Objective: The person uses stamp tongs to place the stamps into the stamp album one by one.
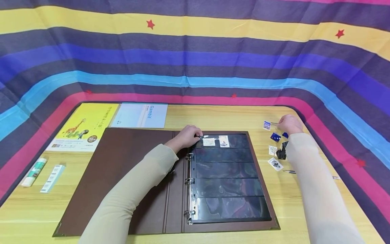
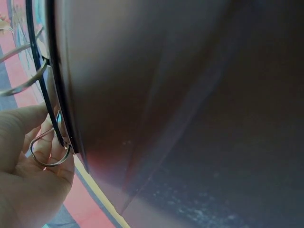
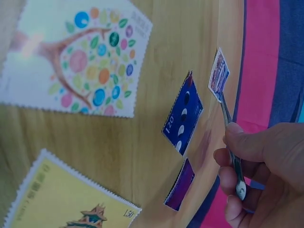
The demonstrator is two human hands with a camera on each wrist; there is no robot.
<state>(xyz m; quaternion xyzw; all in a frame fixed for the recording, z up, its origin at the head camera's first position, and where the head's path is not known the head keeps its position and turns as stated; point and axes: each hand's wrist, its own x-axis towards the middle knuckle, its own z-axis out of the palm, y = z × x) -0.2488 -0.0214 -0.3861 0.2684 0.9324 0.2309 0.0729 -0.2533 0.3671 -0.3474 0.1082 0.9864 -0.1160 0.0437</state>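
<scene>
The open album (image 1: 115, 152) shows two stamps (image 1: 224, 141) in its far row; left hand (image 1: 186, 137) pinches the page (image 1: 226, 171), right hand (image 1: 290, 124) grips tweezers (image 3: 238, 175) tipped with another stamp (image 3: 219, 76); loose stamps (image 1: 275, 164) remain at right.

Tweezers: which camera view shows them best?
The right wrist view: the tweezers appear large there, tips at a stamp. The head view shows only a thin end beside the right hand; the left wrist view, none.

A yellow book (image 1: 86, 123) is lying beside a pale-blue booklet (image 1: 138, 115); a glue stick (image 1: 35, 172) is resting near a small white block (image 1: 52, 179); striped cloth (image 1: 186, 59) is surrounding the desk (image 1: 213, 117).
</scene>
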